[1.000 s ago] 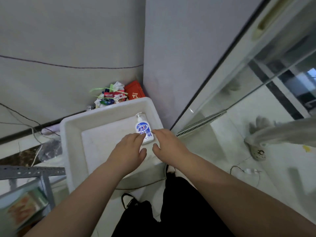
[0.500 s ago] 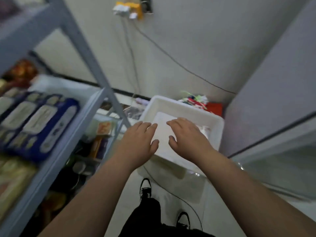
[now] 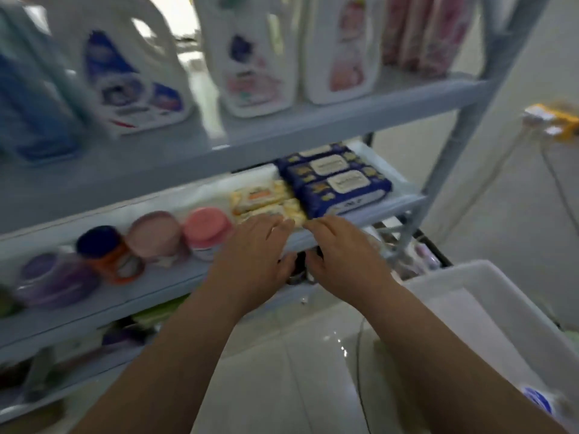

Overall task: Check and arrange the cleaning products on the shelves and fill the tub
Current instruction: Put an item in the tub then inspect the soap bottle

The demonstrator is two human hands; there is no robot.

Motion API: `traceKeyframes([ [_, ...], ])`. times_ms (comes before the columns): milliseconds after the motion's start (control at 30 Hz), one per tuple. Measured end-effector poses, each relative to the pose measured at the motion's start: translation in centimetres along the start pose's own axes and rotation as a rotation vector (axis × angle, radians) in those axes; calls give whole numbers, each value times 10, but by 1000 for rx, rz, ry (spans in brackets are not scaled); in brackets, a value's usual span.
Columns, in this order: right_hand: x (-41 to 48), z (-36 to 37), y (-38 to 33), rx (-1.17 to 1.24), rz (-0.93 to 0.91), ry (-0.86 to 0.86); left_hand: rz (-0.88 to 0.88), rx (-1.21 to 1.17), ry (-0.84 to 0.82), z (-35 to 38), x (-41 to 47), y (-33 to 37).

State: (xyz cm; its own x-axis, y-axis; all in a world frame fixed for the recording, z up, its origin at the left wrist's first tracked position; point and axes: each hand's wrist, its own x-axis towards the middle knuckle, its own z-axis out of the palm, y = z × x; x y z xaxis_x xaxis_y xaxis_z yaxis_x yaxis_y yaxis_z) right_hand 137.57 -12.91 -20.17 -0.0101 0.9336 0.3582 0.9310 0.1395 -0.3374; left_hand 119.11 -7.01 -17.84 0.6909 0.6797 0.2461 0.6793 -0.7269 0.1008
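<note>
Shelving rack (image 3: 466, 120) fills upper and left of frame, heavy motion blur. Left hand (image 3: 253, 255) is centre frame, palm down, fingers straight and together, holding nothing; its fingertips are over the near edge of the 2 yellow wipes packs (image 3: 263, 198) at the front of the middle shelf (image 3: 163, 280), can't tell if touching. Right hand (image 3: 341, 255) is just beside it, fingers loosely extended, holding nothing, tips near the front corner of the 3 dark-blue wipes packs (image 3: 338, 183), which lie side by side right of the yellow ones. Left along the same shelf: pink-lidded jar (image 3: 206, 227), mauve-lidded jar (image 3: 153, 233), orange jar with dark-blue lid (image 3: 106, 252), purple container (image 3: 53, 280). Upper shelf: white detergent jug (image 3: 131, 73) at upper left, 2 white bottles with pink labels (image 3: 257, 57) top centre, pink packs (image 3: 426, 32) top right. White tub (image 3: 517, 296) sits at lower right of frame, near the rack's right post; blue-labelled bottle (image 3: 539, 400) lies in it at the frame's lower right corner. Yellow power strip (image 3: 551, 117) at right edge.
</note>
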Motion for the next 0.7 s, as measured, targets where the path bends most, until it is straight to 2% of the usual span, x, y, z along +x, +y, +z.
traceKeyframes([
  [300, 92, 52, -198, 28, -305, 127, -220, 91, 299, -105, -126, -171],
  [500, 134, 82, -291, 54, -362, 109, -361, 96, 327, -140, -184, -254],
  [700, 183, 105, -354, 86, -443, 59, -471, 66, 327, -143, -200, -326],
])
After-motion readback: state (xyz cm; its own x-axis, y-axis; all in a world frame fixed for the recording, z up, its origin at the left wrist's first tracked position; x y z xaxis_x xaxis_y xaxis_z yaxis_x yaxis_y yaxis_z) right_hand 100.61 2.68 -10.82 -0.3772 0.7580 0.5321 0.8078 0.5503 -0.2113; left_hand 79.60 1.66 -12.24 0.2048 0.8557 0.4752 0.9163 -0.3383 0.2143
